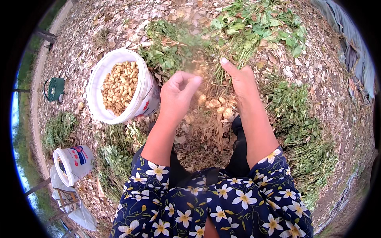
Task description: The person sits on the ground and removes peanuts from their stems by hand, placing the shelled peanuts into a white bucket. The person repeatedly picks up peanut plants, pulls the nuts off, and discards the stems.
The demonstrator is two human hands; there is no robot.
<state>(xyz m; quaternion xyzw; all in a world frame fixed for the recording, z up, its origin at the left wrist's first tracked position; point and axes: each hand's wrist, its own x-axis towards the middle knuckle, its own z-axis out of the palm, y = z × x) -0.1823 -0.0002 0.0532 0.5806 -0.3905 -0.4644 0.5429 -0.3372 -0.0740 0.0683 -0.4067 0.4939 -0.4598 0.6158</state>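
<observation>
My right hand [244, 81] is closed around the stems of a bunch of peanut plants [239, 55], its thumb lying along them. The leafy tops spread away from me, and the roots hang towards my lap. Several pale peanut pods [221, 107] cling to those roots, just below the hand. My left hand [178, 92] is beside the pods with its thumb and fingers drawn together; whether a pod is between them is hidden. Left of that hand, a white plastic bucket [94, 102] leans towards the left and holds many loose peanuts [120, 86].
Picked or cut plants lie in heaps at the right [300, 134] and lower left [114, 160]. A smaller white bucket [80, 162] and a green basket [56, 89] are farther left. Dry leaves [119, 22] cover the ground. Grey sheeting [358, 50] borders the right.
</observation>
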